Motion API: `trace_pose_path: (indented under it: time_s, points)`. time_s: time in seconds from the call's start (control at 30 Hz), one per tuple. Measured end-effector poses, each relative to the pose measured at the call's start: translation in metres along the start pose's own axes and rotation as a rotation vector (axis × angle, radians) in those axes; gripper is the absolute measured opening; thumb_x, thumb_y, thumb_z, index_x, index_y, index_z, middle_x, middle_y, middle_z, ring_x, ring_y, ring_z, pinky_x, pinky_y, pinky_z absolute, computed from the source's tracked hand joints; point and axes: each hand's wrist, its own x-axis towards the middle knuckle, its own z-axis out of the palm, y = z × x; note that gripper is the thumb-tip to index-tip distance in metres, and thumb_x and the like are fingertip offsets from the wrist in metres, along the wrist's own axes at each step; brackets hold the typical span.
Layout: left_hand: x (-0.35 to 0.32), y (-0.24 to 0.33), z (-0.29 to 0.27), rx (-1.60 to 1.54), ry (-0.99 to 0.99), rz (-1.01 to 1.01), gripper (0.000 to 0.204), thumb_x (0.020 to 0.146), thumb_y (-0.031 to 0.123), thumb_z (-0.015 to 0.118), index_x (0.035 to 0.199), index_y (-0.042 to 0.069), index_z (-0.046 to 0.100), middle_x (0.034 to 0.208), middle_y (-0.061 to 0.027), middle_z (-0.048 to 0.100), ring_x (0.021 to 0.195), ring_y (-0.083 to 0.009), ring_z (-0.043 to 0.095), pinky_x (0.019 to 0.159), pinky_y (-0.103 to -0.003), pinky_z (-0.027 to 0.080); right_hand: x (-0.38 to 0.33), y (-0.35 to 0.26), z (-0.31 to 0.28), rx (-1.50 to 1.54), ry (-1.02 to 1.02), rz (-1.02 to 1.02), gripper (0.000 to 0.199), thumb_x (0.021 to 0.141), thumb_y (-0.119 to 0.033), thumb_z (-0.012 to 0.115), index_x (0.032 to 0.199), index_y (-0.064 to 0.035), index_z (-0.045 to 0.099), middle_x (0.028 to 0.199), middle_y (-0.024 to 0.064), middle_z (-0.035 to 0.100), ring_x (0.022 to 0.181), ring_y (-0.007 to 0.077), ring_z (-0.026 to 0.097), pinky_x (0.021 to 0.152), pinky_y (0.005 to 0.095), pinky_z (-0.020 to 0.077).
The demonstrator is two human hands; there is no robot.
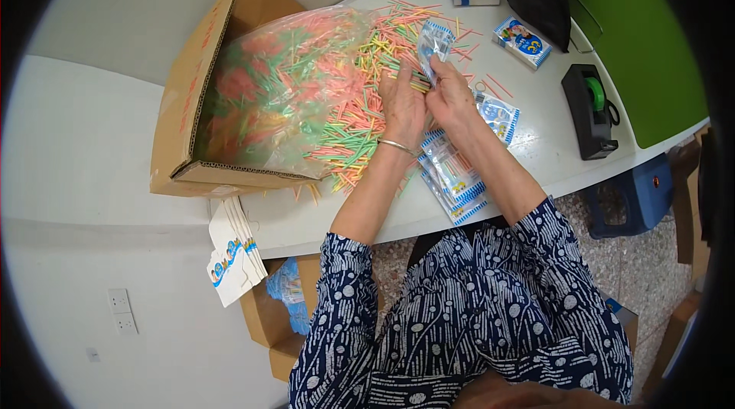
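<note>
Left hand [401,106], upper centre of the frame: fingers partly curled against a small bunch of sticks [419,85], its exact grip hidden; right hand [452,99], just beside it: closed, thumb and fingers gripping a blue-and-white packet [436,40], which stands tilted above the hands; white table [547,129], spanning the centre: bears a heap of pink, green and yellow sticks [356,122]; cardboard box [178,106], upper left: lies open towards the heap, a clear bag [287,80] of sticks spilling from it; right of the frame: tape dispenser [586,114] on the table, blue stool [639,198] below; lower left: wall sockets [121,302]. Counts: one gripped packet, one tape dispenser, one stool, two sockets; filled packets [452,166] under the right forearm overlap, number unclear; sticks too many to count.
</note>
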Motion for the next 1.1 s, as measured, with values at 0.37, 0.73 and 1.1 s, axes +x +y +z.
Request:
trace_pose_path:
  time_s: [0.37, 0.73, 1.1]
  points:
    - [0.030, 0.029, -0.031, 0.131, -0.095, 0.025, 0.027, 0.098, 0.014, 0.046, 0.118, 0.000, 0.036, 0.112, -0.0193, 0.056, 0.104, -0.0228, 0.054, 0.090, -0.039, 0.047, -0.008, -0.037, 0.002, -0.433, -0.270, -0.030, 0.015, 0.090, -0.013, 0.061, 0.098, -0.0002, 0.061, 0.091, 0.0045, 0.064, 0.082, 0.0106, 0.062, 0.074, 0.0268, 0.0515]
    - [0.016, 0.081, 0.011, 0.085, -0.206, 0.131, 0.028, 0.100, 0.023, 0.044, 0.111, -0.002, 0.039, 0.105, -0.0209, 0.060, 0.096, -0.0280, 0.063, 0.083, -0.038, 0.053, -0.038, -0.088, -0.007, -0.983, -0.462, 0.175, 0.021, 0.084, -0.023, 0.069, 0.087, -0.0014, 0.068, 0.077, -0.0006, 0.064, 0.066, 0.0037, 0.055, 0.063, 0.0208, 0.0437]
    - [-0.023, 0.067, 0.040, 0.328, -0.278, 0.120, 0.034, 0.100, 0.031, 0.043, 0.105, -0.002, 0.045, 0.099, -0.0159, 0.062, 0.094, -0.0230, 0.063, 0.080, -0.034, 0.053, -0.040, -0.097, -0.018, -1.029, -0.527, 0.236, 0.019, 0.086, -0.022, 0.068, 0.088, -0.0027, 0.070, 0.074, -0.0030, 0.063, 0.067, 0.0034, 0.053, 0.061, 0.0204, 0.0412]
